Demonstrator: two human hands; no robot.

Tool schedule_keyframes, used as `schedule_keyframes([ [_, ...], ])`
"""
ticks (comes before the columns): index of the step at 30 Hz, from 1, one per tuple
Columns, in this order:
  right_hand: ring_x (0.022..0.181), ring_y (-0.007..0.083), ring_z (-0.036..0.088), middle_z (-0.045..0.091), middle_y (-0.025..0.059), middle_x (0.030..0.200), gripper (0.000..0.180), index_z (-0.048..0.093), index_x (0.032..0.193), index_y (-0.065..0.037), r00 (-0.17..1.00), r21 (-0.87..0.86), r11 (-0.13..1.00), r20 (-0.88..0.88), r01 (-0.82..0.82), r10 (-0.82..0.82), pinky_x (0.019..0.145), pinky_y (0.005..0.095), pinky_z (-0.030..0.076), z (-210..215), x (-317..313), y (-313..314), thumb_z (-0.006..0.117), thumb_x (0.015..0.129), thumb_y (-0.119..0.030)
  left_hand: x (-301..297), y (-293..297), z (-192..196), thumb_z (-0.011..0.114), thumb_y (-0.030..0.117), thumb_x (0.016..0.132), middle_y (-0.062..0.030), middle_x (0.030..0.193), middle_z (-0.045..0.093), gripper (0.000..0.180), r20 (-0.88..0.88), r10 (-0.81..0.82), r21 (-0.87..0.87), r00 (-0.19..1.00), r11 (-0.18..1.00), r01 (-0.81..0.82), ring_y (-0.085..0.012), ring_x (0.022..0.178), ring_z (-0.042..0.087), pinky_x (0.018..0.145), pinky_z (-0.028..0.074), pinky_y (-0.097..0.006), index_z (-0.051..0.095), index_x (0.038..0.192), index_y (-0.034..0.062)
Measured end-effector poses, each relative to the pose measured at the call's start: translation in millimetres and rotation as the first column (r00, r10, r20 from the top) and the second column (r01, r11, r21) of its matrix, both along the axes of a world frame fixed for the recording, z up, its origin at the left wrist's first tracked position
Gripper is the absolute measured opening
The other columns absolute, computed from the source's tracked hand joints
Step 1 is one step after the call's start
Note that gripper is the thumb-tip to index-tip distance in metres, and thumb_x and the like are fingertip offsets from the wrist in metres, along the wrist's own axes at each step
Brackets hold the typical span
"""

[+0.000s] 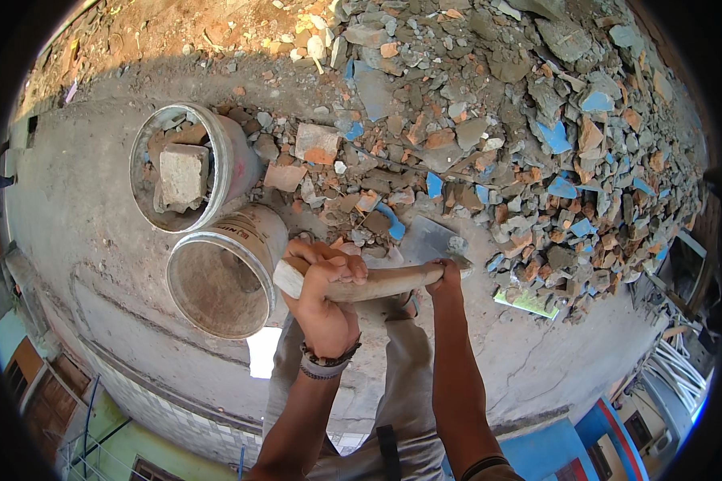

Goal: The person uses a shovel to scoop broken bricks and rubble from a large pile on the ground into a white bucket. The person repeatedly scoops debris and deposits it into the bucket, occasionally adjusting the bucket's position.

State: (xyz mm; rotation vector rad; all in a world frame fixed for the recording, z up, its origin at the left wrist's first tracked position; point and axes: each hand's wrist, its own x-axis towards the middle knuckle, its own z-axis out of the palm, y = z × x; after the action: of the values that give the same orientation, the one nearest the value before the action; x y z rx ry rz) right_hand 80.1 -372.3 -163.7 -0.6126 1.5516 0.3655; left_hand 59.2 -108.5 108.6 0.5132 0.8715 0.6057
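Both my hands hold a hoe by its thick wooden handle [393,283]. My left hand [329,289] is closed round it near the pale butt end, with bracelets on the wrist. Farther along, toward the blade, my right hand [446,276] is wrapped round the same handle. The flat grey metal blade [431,240] lies low by the near edge of the rubble, partly hidden behind the handle and right hand. A heap of broken rubble [537,200], with grey, brick-red and blue-painted pieces, spreads ahead and right.
Left of the rubble, a white bucket [237,156] holds chunks, including a large concrete block [183,175]. Closer to me, a second bucket [269,232] tilts, its mouth toward me, no rubble visible inside. A green-edged slab [525,303] lies on the concrete ground [537,361] at right.
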Motion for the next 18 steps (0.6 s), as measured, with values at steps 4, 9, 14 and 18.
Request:
schedule_keyframes([
  [4, 0.057, 0.0183, 0.051, 0.049, 0.0068, 0.07, 0.011, 0.042, 0.083, -0.005, 0.972, 0.245, 0.944, 0.135, -0.219, 0.191, 0.057, 0.0329, 0.052, -11.0, 9.0, 132.9, 0.048, 0.089, -0.012, -4.0, 50.3, 46.7, 0.057, 0.003, 0.077, -0.0077, 0.073, 0.047, 0.024, -0.038, 0.016, 0.187, 0.999, 0.982, -0.008, -0.0231, 0.07, 0.053, 0.081, 0.04, -0.044, 0.037, 0.087, 0.0078],
  [9, 0.051, 0.0189, 0.051, 0.051, 0.0055, 0.062, 0.014, 0.047, 0.078, -0.009, 0.979, 0.539, 0.833, -0.065, -0.127, 0.191, 0.048, 0.0329, 0.05, -20.7, 7.8, 193.0, 0.051, 0.09, -0.016, -15.0, 40.4, 67.9, 0.06, 0.006, 0.077, -0.005, 0.079, 0.044, 0.027, -0.194, -0.159, 0.414, 0.968, 0.881, 0.228, -0.0208, 0.079, 0.051, 0.091, 0.037, -0.043, 0.036, 0.089, 0.0112],
  [14, 0.051, 0.016, 0.052, 0.052, 0.0033, 0.062, 0.016, 0.05, 0.078, -0.008, 0.938, 0.529, 0.786, 0.066, -0.321, 0.339, 0.047, 0.0321, 0.051, -21.1, 3.7, 169.5, 0.053, 0.091, -0.017, -17.6, 13.8, 76.1, 0.071, 0.004, 0.079, -0.007, 0.076, 0.053, 0.033, -0.136, -0.197, 0.492, 0.971, 0.837, 0.239, -0.02, 0.077, 0.056, 0.085, 0.044, -0.043, 0.039, 0.087, 0.0094],
  [18, 0.052, 0.0171, 0.053, 0.052, 0.0034, 0.064, 0.017, 0.048, 0.077, -0.007, 0.987, 0.681, 0.727, -0.037, -0.089, 0.156, 0.05, 0.0331, 0.052, -11.7, -10.9, 147.4, 0.052, 0.09, -0.016, -34.3, -19.3, 94.2, 0.07, 0.003, 0.08, -0.0066, 0.074, 0.053, 0.032, -0.163, -0.122, 0.497, 0.979, 0.847, 0.188, -0.0207, 0.075, 0.056, 0.083, 0.045, -0.043, 0.04, 0.087, 0.0097],
])
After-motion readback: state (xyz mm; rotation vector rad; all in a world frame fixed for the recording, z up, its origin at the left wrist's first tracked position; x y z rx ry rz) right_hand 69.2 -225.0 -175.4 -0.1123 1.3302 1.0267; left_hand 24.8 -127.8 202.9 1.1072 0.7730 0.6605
